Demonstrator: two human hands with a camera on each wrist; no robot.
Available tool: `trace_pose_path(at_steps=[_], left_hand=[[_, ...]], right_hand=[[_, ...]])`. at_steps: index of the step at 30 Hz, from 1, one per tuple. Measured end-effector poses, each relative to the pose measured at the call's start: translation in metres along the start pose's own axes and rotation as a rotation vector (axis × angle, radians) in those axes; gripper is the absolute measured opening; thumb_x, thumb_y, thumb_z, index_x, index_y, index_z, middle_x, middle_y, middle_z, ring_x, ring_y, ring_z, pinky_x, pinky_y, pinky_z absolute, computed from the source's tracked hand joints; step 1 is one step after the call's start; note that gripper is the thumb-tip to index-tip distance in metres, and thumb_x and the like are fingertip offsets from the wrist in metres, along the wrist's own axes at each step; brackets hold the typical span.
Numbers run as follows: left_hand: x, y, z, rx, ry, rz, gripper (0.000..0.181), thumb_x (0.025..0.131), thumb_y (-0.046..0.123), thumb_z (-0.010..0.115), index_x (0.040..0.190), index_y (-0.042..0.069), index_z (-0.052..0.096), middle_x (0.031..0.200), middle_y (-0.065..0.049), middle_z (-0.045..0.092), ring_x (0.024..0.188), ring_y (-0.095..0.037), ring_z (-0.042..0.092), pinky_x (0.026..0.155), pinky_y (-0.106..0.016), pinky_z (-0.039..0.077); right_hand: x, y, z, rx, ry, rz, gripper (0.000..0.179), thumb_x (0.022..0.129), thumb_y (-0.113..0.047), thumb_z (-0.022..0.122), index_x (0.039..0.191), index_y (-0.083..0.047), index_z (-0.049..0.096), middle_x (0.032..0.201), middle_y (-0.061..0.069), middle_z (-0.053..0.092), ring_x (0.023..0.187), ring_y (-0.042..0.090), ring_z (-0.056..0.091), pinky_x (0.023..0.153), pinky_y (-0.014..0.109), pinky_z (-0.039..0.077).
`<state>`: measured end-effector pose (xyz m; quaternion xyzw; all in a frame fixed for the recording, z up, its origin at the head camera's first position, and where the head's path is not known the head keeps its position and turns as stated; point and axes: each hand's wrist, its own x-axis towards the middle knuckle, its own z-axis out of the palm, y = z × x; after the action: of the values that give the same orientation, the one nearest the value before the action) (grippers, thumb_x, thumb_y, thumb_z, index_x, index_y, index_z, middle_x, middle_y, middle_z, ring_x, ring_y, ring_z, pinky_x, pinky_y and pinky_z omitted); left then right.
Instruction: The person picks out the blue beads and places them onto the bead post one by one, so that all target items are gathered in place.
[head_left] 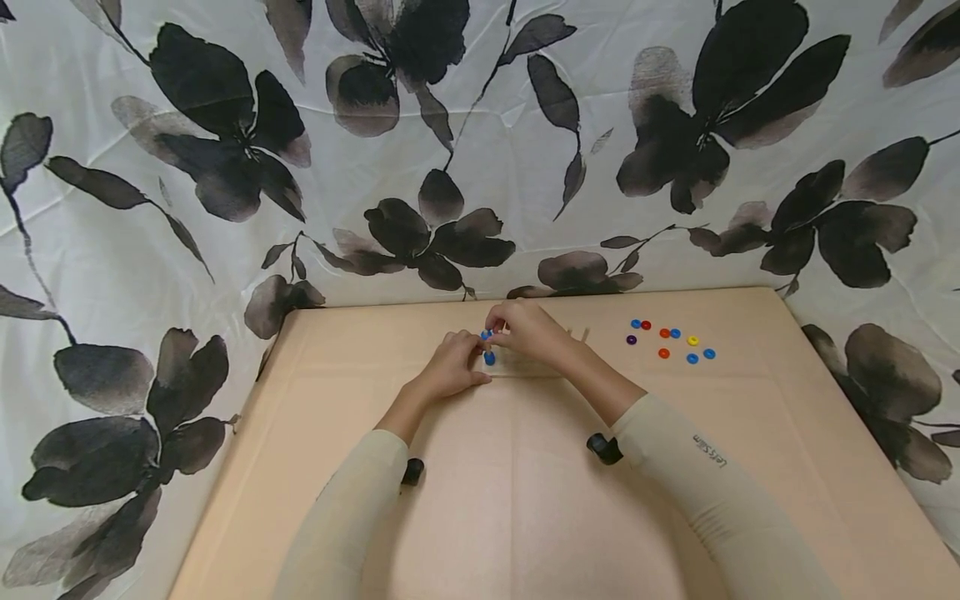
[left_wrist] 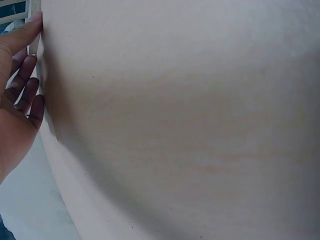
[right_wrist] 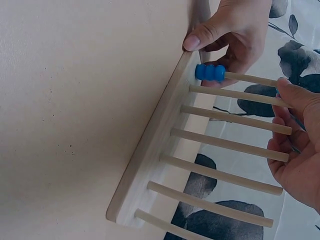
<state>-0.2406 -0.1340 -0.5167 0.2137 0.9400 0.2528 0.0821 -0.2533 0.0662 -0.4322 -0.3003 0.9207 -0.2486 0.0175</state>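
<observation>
A wooden peg rack [right_wrist: 150, 165] stands with a row of upright pegs on a long base. Blue beads [right_wrist: 210, 73] are stacked at the bottom of its end peg. My left hand [head_left: 450, 367] grips the base at that end, thumb on the front edge and fingers behind. At the top of the same peg, my right hand [head_left: 528, 333] pinches a blue bead, mostly hidden by the fingertips; a sliver of blue shows there. The other visible pegs carry no beads. Only part of the left hand and the rack's edge appear in the left wrist view.
Loose beads in blue, red, orange, yellow and dark purple [head_left: 632, 339] lie spread on the table [head_left: 510, 500] right of the rack. A white cloth with dark flowers [head_left: 495, 150] hangs behind the table. Dark wrist devices [head_left: 604, 448] sit at both sleeves.
</observation>
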Motion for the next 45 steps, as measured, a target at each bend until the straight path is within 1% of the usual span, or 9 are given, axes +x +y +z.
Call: trace_pose_path(at_steps=[9, 14, 17, 22, 27, 32, 38, 41, 45], left_hand=[[0.0, 0.0, 0.001, 0.007, 0.0, 0.0, 0.051, 0.084, 0.032, 0.087, 0.125, 0.01, 0.065, 0.113, -0.005, 0.06, 0.106, -0.025, 0.047, 0.093, -0.039, 0.041], [0.0, 0.0, 0.001, 0.006, 0.001, -0.005, 0.052, 0.084, 0.033, 0.087, 0.125, 0.009, 0.064, 0.115, -0.005, 0.061, 0.107, -0.025, 0.047, 0.094, -0.039, 0.041], [-0.001, 0.001, 0.0, 0.0, -0.002, -0.007, 0.052, 0.085, 0.032, 0.087, 0.125, 0.009, 0.064, 0.115, -0.005, 0.06, 0.107, -0.025, 0.046, 0.095, -0.039, 0.04], [-0.001, 0.001, 0.0, -0.001, -0.009, -0.008, 0.049, 0.084, 0.031, 0.087, 0.123, 0.01, 0.064, 0.113, -0.005, 0.059, 0.108, -0.025, 0.047, 0.097, -0.041, 0.04], [0.0, 0.001, 0.001, 0.012, -0.009, -0.012, 0.051, 0.084, 0.031, 0.087, 0.124, 0.009, 0.064, 0.114, -0.005, 0.06, 0.109, -0.025, 0.048, 0.098, -0.041, 0.041], [0.0, 0.001, 0.002, 0.021, -0.009, -0.021, 0.052, 0.084, 0.031, 0.087, 0.124, 0.008, 0.064, 0.114, -0.005, 0.06, 0.11, -0.026, 0.048, 0.1, -0.041, 0.041], [0.0, 0.003, 0.002, 0.014, -0.01, -0.019, 0.052, 0.084, 0.031, 0.087, 0.125, 0.007, 0.065, 0.115, -0.005, 0.061, 0.112, -0.026, 0.049, 0.102, -0.042, 0.041], [-0.001, 0.002, 0.002, 0.017, -0.009, -0.024, 0.053, 0.084, 0.032, 0.087, 0.125, 0.007, 0.064, 0.116, -0.006, 0.061, 0.112, -0.026, 0.049, 0.102, -0.042, 0.041], [-0.003, 0.002, 0.001, 0.012, -0.012, -0.024, 0.053, 0.085, 0.032, 0.087, 0.125, 0.007, 0.064, 0.117, -0.005, 0.062, 0.113, -0.026, 0.048, 0.103, -0.042, 0.041]], right_hand=[[-0.001, 0.001, 0.002, 0.004, 0.002, 0.012, 0.014, 0.092, -0.023, 0.08, 0.1, -0.012, 0.077, 0.095, 0.001, 0.075, 0.094, 0.018, 0.066, 0.084, 0.033, 0.054], [-0.001, 0.001, 0.003, -0.006, 0.0, 0.012, 0.015, 0.091, -0.022, 0.081, 0.101, -0.012, 0.077, 0.094, 0.001, 0.074, 0.092, 0.017, 0.066, 0.082, 0.032, 0.055], [-0.003, 0.0, 0.002, 0.002, -0.007, 0.02, 0.015, 0.092, -0.022, 0.08, 0.103, -0.012, 0.077, 0.095, 0.002, 0.073, 0.093, 0.019, 0.066, 0.084, 0.033, 0.054], [-0.008, -0.001, -0.005, 0.038, -0.017, 0.055, 0.018, 0.093, -0.022, 0.078, 0.108, -0.011, 0.075, 0.1, 0.002, 0.073, 0.099, 0.02, 0.065, 0.089, 0.036, 0.054], [-0.015, 0.0, -0.016, 0.027, 0.025, 0.054, 0.022, 0.092, -0.022, 0.08, 0.11, -0.01, 0.075, 0.103, 0.004, 0.073, 0.1, 0.021, 0.066, 0.09, 0.036, 0.055], [-0.029, 0.004, -0.027, 0.059, 0.077, 0.054, 0.024, 0.091, -0.021, 0.081, 0.111, -0.009, 0.074, 0.103, 0.005, 0.073, 0.1, 0.021, 0.066, 0.09, 0.037, 0.055], [-0.053, 0.011, -0.044, 0.089, 0.133, 0.079, 0.024, 0.092, -0.02, 0.08, 0.112, -0.009, 0.074, 0.104, 0.004, 0.073, 0.102, 0.022, 0.064, 0.092, 0.04, 0.054], [-0.065, 0.016, -0.05, 0.094, 0.157, 0.098, 0.024, 0.092, -0.021, 0.079, 0.112, -0.01, 0.074, 0.105, 0.004, 0.072, 0.102, 0.022, 0.062, 0.091, 0.04, 0.053], [-0.08, 0.026, -0.055, 0.097, 0.197, 0.097, 0.022, 0.092, -0.019, 0.08, 0.111, -0.009, 0.074, 0.103, 0.005, 0.072, 0.101, 0.023, 0.062, 0.088, 0.041, 0.053]])
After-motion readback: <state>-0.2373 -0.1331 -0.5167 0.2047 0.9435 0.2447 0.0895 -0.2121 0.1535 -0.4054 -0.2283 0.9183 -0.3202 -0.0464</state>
